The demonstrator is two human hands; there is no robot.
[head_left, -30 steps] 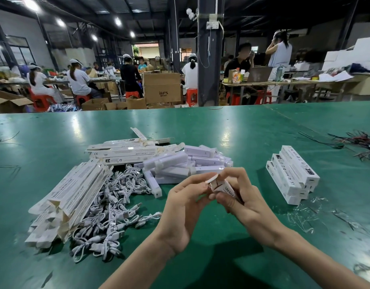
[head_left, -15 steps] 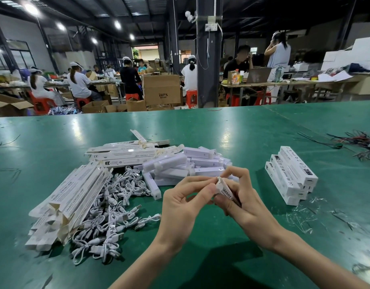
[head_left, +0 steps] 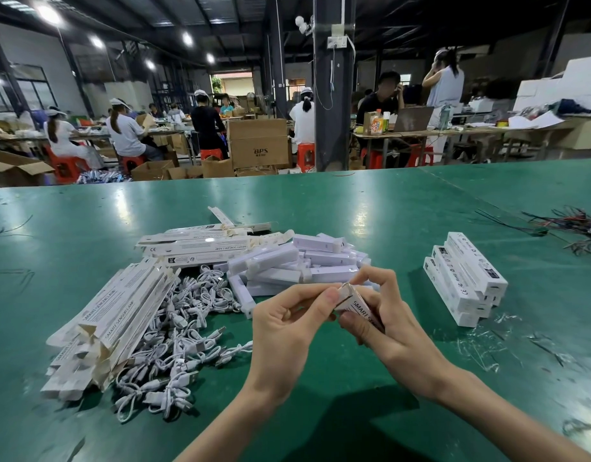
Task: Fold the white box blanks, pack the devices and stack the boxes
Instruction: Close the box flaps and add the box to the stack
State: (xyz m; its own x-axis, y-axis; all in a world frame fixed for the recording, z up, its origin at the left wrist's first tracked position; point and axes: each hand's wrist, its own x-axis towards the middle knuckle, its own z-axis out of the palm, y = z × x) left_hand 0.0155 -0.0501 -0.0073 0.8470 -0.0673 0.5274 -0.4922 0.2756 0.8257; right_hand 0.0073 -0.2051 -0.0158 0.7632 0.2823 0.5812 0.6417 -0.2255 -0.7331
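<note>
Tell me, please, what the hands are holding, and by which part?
One white box printed SMART. The right hand grips its long body, and the left hand pinches its upper end between thumb and forefinger.

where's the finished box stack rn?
Head view, right side: the finished box stack sits on the green table, just beyond and right of the right hand, with the loose wire tangle farther back.

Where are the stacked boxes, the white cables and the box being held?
stacked boxes [head_left: 475, 261], head view, top box's face.
white cables [head_left: 187, 331], head view, middle of tangle.
held box [head_left: 359, 305], head view, lettered side.
</note>
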